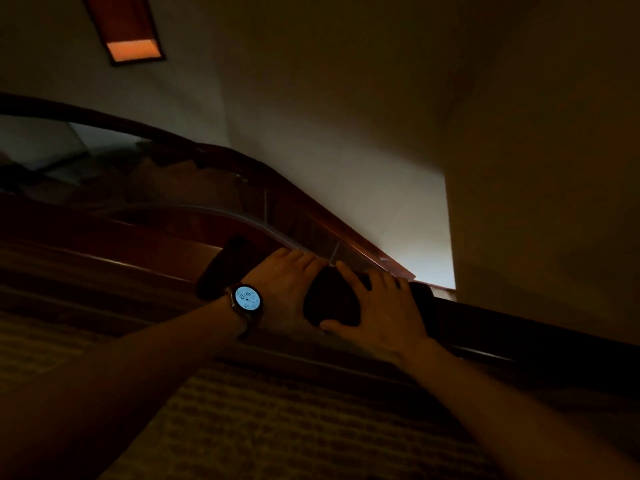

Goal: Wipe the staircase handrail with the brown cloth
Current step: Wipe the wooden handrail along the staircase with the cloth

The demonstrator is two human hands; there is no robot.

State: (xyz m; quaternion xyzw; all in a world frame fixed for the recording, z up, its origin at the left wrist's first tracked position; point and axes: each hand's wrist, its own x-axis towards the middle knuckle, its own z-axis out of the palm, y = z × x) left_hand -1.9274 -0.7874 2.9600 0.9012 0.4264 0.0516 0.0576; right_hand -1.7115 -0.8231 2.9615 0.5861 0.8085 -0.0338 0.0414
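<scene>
The scene is very dim. A dark wooden handrail (502,323) runs from the right edge down to the left, where it curves away. The brown cloth (332,299) lies draped over the rail as a dark mass, with a part (221,268) hanging off to the left. My left hand (287,289), with a lit watch on its wrist, rests against the cloth's left side, fingers over the rail. My right hand (384,306) presses spread fingers on top of the cloth, thumb below it. How firmly either hand grips is hard to tell.
A pale wall (346,133) rises behind the rail, with a lit corner (429,254) and a projecting wall (540,168) at the right. Patterned carpet (277,427) covers the stairs below my arms. A reddish framed opening (133,46) glows at the top left.
</scene>
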